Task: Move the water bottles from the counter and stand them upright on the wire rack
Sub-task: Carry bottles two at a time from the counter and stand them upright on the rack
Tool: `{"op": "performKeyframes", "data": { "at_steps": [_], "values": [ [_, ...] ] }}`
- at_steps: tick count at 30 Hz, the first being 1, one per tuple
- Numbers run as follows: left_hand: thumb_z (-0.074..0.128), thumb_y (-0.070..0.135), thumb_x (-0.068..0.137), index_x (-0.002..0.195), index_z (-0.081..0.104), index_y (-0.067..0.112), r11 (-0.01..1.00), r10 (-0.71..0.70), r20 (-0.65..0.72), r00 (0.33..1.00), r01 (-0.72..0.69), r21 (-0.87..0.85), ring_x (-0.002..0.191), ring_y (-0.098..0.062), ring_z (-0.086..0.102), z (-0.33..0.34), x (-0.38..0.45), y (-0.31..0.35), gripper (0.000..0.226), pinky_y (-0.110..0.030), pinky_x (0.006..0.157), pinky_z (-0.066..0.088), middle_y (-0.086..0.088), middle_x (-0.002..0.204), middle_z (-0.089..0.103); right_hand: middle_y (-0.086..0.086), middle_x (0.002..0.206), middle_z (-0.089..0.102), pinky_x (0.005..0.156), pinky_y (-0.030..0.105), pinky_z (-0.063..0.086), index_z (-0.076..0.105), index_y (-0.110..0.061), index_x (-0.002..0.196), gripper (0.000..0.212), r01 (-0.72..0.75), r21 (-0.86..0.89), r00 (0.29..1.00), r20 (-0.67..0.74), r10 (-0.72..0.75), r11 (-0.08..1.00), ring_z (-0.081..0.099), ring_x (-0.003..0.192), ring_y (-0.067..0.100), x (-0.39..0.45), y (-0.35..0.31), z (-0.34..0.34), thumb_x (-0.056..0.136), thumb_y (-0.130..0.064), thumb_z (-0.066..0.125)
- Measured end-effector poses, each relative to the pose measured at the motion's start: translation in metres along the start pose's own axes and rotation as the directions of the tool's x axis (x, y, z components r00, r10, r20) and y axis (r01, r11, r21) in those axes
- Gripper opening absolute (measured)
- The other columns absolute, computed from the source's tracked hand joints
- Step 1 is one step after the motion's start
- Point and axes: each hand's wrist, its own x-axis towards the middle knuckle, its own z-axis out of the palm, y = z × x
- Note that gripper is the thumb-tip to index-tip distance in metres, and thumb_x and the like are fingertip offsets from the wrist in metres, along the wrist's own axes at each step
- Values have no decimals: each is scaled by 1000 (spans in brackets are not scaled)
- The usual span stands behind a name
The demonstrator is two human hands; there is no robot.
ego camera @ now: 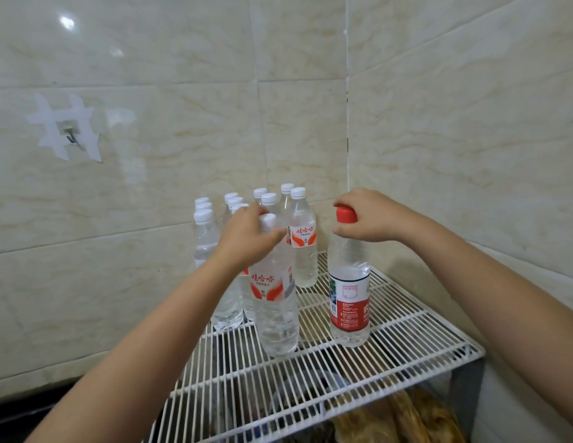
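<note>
Bottles (246,251) stand on the wire rack (390,340), frame centre. Left hand (246,238) grips a white-capped bottle (275,302). Right hand (368,215) pinches a red-capped bottle (349,292).

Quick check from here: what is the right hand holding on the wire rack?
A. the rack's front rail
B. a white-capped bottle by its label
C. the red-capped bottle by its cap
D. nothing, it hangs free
C: the right hand has its grip curled over the cap of the red-capped bottle, which stands upright on the wire rack.

Beige tiled walls (454,123), taped wall hook (69,135)
</note>
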Motion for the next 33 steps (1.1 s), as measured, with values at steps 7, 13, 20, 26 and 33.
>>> {"op": "performKeyframes", "data": {
  "at_steps": [7,13,20,26,33],
  "values": [
    [54,16,92,128,51,9,993,87,29,996,-89,79,114,-27,55,-3,-4,6,37,-30,87,42,-12,124,60,14,121,62,89,32,43,57,-6,121,36,83,90,995,52,-87,993,56,105,26,0,4,-10,85,-14,61],
    [56,30,91,125,53,7,979,116,-106,988,-95,183,112,-27,55,9,-11,15,41,-34,87,45,-12,123,61,13,114,63,76,23,35,60,-5,110,31,61,158,997,-57,-53,985,48,88,15,2,5,3,83,-19,64],
    [56,26,91,128,51,6,991,99,-118,988,-87,103,116,-26,54,16,-3,23,42,-32,92,42,-12,126,60,16,109,63,72,26,35,61,1,102,35,-52,194,984,-156,83,980,57,100,28,10,3,7,80,-25,69],
    [55,25,92,133,46,8,996,32,-99,995,-23,90,122,-27,50,25,32,28,45,-32,95,41,-13,132,56,18,109,64,81,34,46,62,1,104,32,-49,205,985,-155,82,978,58,101,30,40,4,7,83,-22,65],
    [54,19,92,118,55,1,977,-29,-28,999,35,208,111,-31,55,37,63,21,32,-35,87,43,-18,118,62,14,93,58,62,25,33,60,1,96,27,-32,245,986,-148,70,969,52,84,24,78,11,31,82,-21,65]
  ]
}}
